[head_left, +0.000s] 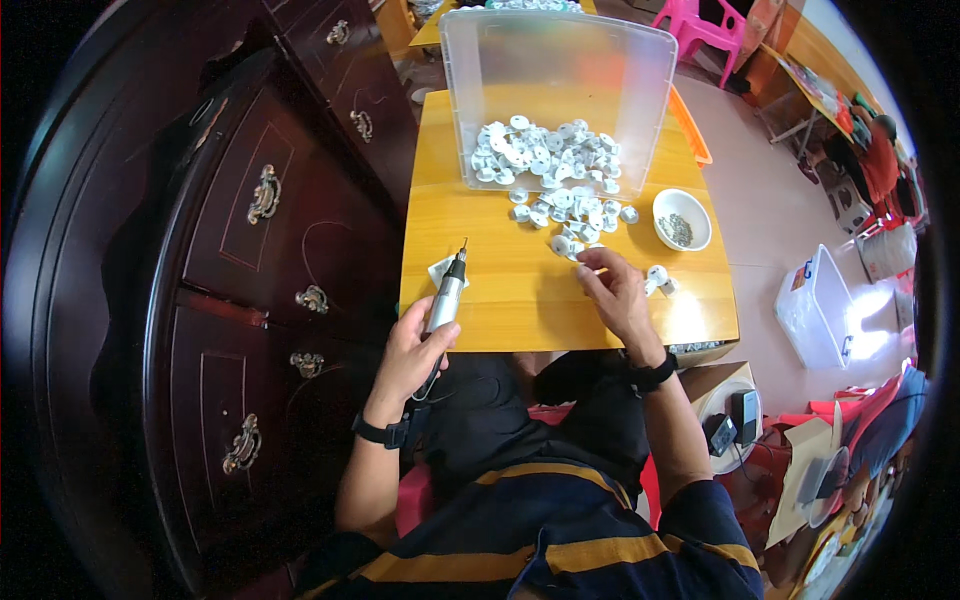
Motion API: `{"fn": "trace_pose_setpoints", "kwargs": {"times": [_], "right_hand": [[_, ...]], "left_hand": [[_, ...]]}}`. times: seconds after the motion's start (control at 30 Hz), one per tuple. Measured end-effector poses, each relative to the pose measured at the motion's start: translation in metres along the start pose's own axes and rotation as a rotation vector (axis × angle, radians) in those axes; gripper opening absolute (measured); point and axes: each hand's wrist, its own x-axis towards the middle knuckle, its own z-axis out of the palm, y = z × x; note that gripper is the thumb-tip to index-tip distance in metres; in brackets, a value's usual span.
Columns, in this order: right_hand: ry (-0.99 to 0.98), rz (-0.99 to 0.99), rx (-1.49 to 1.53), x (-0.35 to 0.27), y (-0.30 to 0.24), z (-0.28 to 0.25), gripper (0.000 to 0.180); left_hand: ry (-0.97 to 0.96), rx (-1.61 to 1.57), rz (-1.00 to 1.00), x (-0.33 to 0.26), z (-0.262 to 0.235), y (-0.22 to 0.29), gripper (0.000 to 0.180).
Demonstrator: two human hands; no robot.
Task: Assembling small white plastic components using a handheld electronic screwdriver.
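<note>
My left hand (pixel 415 350) is wrapped round a slim silver and black electric screwdriver (pixel 447 300), its bit pointing up and away from me. A small white piece (pixel 440 272) lies on the table behind the tool. At the near end of a loose pile of round white plastic parts (pixel 570 212), my right hand (pixel 618 295) has its thumb and fingers pinched on one white plastic part (pixel 575 252), partly hidden by the fingertips. Two more white parts (pixel 660 280) sit just right of that hand. A white bowl (pixel 683 220) holds many tiny metal pieces, probably screws.
A clear plastic bin (pixel 655 110) lies tipped toward me on the yellow wooden table (pixel 500 320), with many white parts inside. Dark drawers (pixel 240 200) stand close on the left. On the floor at right is another clear bin (pixel 815 310); a pink chair (pixel 705 30) stands far back.
</note>
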Motion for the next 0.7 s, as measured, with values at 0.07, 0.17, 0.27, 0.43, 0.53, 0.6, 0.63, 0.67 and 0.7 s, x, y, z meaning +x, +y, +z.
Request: {"fn": "trace_pose_setpoints", "kwargs": {"times": [0.07,0.17,0.27,0.43,0.53,0.6,0.63,0.67,0.7], "right_hand": [[-0.117,0.155,0.240,0.002,-0.004,0.006,0.026],[-0.212,0.309,0.563,0.004,-0.015,0.007,0.032],[-0.246,0.398,0.708,0.005,-0.024,0.006,0.040],[-0.271,0.491,0.902,0.003,-0.020,0.001,0.039],[-0.249,0.456,0.866,0.000,-0.004,0.000,0.022],[-0.236,0.446,0.875,-0.004,-0.002,0.000,0.022],[-0.222,0.436,0.880,-0.006,-0.001,-0.001,0.022],[-0.221,0.436,0.882,-0.008,-0.001,-0.001,0.022],[-0.193,0.449,0.898,-0.010,0.000,0.000,0.021]], "left_hand": [[-0.043,-0.009,0.014,-0.006,0.003,0.004,0.049],[-0.139,-0.022,0.043,-0.012,0.014,0.011,0.053],[-0.223,-0.007,0.060,-0.018,0.027,0.016,0.058],[-0.361,0.117,0.121,-0.024,0.045,0.021,0.058],[-0.386,0.200,0.217,-0.021,0.054,0.013,0.059],[-0.393,0.253,0.252,-0.022,0.057,0.012,0.059],[-0.395,0.255,0.252,-0.022,0.058,0.011,0.059],[-0.400,0.248,0.255,-0.022,0.058,0.010,0.059],[-0.405,0.241,0.258,-0.022,0.058,0.009,0.058]]}}
